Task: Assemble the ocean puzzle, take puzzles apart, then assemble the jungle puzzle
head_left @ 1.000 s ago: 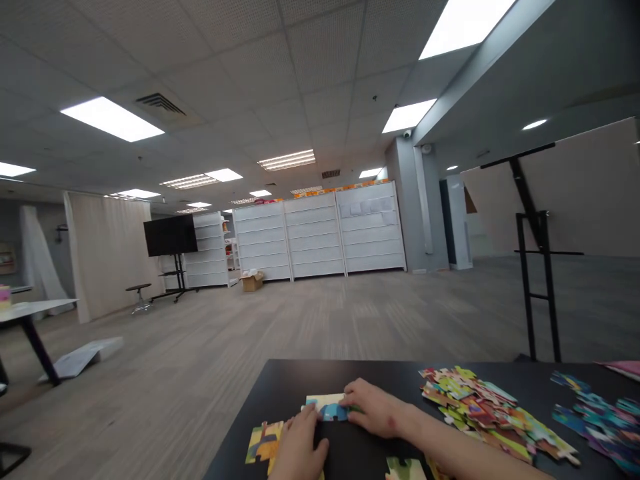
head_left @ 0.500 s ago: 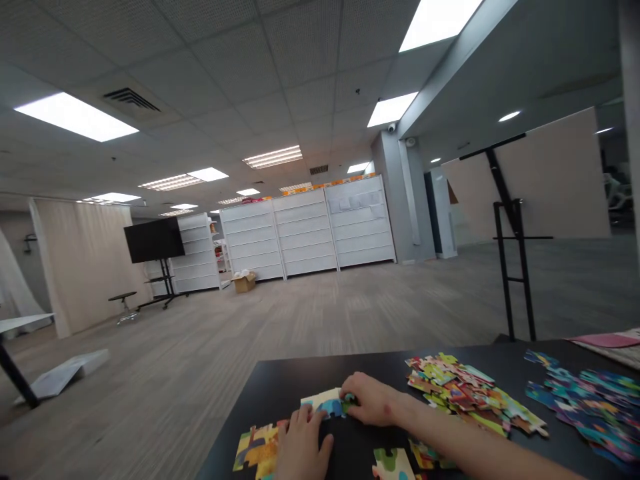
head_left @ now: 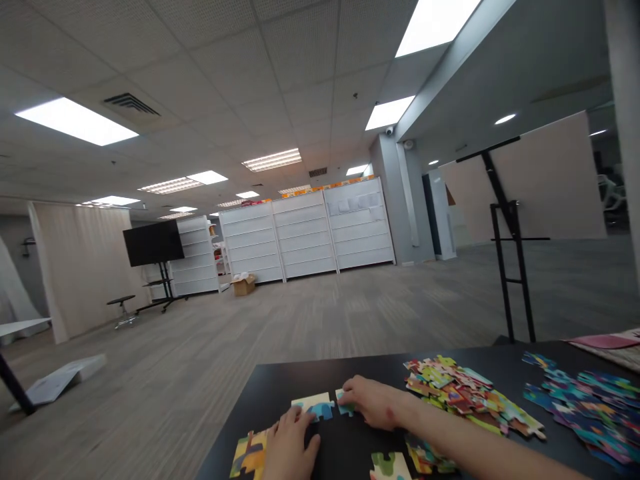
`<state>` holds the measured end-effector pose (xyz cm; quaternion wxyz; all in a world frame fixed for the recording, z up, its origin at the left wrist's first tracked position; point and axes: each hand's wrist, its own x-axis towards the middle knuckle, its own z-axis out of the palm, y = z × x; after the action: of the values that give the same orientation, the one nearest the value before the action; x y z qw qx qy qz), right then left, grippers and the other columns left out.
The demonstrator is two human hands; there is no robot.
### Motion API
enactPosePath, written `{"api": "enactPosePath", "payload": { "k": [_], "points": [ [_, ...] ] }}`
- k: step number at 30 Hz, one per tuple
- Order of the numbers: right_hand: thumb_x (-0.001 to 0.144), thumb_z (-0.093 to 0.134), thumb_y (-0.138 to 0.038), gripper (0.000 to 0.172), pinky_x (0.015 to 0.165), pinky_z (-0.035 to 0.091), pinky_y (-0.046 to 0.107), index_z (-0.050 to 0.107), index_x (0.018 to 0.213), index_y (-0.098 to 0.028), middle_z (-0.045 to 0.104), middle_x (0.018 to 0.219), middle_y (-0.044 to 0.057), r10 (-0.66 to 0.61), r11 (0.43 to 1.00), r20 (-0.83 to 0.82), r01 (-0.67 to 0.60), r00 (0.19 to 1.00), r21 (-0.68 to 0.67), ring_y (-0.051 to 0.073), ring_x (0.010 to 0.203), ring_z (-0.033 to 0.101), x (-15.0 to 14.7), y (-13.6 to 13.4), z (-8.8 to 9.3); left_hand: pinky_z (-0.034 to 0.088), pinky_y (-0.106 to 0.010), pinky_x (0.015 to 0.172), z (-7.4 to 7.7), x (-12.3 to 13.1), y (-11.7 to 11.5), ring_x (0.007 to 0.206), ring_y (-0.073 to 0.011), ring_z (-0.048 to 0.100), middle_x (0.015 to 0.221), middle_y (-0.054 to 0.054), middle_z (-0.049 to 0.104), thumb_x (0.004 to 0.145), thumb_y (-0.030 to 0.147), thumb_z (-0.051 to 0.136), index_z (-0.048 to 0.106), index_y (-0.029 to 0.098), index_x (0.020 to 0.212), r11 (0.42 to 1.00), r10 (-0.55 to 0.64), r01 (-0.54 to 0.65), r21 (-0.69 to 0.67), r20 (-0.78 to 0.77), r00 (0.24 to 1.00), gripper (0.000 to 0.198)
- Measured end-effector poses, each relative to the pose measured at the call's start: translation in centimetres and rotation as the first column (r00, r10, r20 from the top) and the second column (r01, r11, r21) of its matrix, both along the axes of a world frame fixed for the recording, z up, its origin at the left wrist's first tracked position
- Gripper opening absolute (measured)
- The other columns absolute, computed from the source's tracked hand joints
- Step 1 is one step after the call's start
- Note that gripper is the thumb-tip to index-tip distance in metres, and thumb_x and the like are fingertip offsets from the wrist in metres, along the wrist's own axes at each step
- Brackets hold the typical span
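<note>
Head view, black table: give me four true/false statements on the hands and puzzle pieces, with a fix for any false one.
1. The right hand has its fingertips on a small teal puzzle piece. True.
2. A heap of multicoloured puzzle pieces lies on the black table, to the right of the hands. True.
3. The left hand rests on that heap. False: it is at a cream-and-blue puzzle piece, left of the teal piece.
4. The pieces at the table's far right are mainly yellow. False: that spread of puzzle pieces is mainly blue and teal.
</note>
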<state>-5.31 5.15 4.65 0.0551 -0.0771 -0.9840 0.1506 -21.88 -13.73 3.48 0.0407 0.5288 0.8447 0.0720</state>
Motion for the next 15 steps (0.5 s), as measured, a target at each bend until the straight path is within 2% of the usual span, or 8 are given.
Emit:
{"api": "enactPosePath", "payload": {
  "k": [9, 15],
  "points": [
    [0.082, 0.057, -0.013, 0.051, 0.094, 0.048, 0.032, 0.059, 0.133, -0.022, 0.07, 0.121, 0.01, -0.093, 0.995, -0.079, 0.091, 0.993, -0.028, 0.026, 0.112, 0.066, 0.5, 0.4, -0.7, 0.033, -0.048, 0.116, 0.0, 0.7, 0.1, 0.144, -0.0282, 0.041, 0.156, -0.006, 0.047, 0.089, 0.036, 0.052, 0.055, 0.032, 0.143, 1.0, -0.01, 0.011, -0.027, 0.024, 1.0, 0.055],
    [0.085, 0.063, -0.028, 0.04, 0.101, 0.045, 0.032, 0.069, 0.124, -0.022, 0.071, 0.122, 0.009, -0.142, 0.99, -0.112, 0.139, 0.983, -0.039, 0.026, 0.115, 0.064, -0.3, 0.1, -1.1, 0.032, -0.049, 0.116, -0.3, 0.4, 0.2, 0.146, -0.0276, 0.039, 0.158, -0.006, 0.044, 0.089, 0.035, 0.052, 0.052, 0.033, 0.146, 0.999, -0.011, 0.012, -0.046, 0.025, 1.0, 0.058]
  ]
}}
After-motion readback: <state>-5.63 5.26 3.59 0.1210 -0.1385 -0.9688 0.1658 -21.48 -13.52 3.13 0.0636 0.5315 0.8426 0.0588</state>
